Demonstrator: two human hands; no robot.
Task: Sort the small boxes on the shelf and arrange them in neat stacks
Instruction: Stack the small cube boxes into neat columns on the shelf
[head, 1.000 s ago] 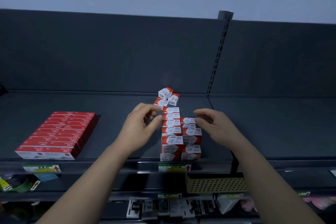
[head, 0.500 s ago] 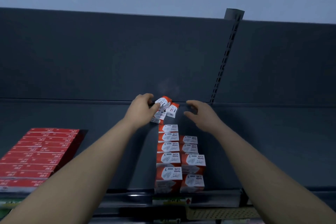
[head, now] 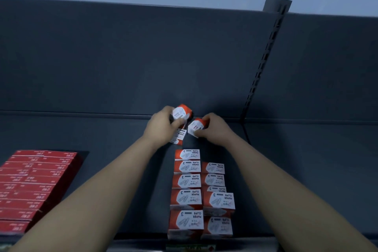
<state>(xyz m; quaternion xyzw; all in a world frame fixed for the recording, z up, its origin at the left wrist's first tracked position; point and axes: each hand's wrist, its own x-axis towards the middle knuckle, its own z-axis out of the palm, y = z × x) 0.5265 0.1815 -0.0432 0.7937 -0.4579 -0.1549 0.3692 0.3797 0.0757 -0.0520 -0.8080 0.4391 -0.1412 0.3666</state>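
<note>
- Small boxes (head: pixel 187 198) – red and white, printed PAPER CLIPS – sit mid-span on a dark grey shelf (head: pixel 81 133), from the front lip back to the back panel (head: pixel 143 57).
- Slotted upright (head: pixel 263 63) runs up the panel, right of the boxes.
- Flat red packs (head: pixel 30 186): a tight block at the far left of the shelf, well apart from the paper-clip boxes.
- Left row (head: pixel 187 182): boxes lined up front to back, labels up, touching each other.
- Right row (head: pixel 216 196): just beside the left one and touching it. It stops short of the left row's rear end. Heights are uneven – one box near the front sits higher than those behind it.
- Left hand (head: pixel 161 127): behind the rows near the panel, fingers curled round a raised box (head: pixel 182 112), tilted.
- Right hand (head: pixel 216 129): beside the left, fingers and thumb pinching a second box (head: pixel 196 127), also tilted.
- Third box (head: pixel 180 136): askew under the left hand, just behind the left row. Cannot tell if the hand grips it.
</note>
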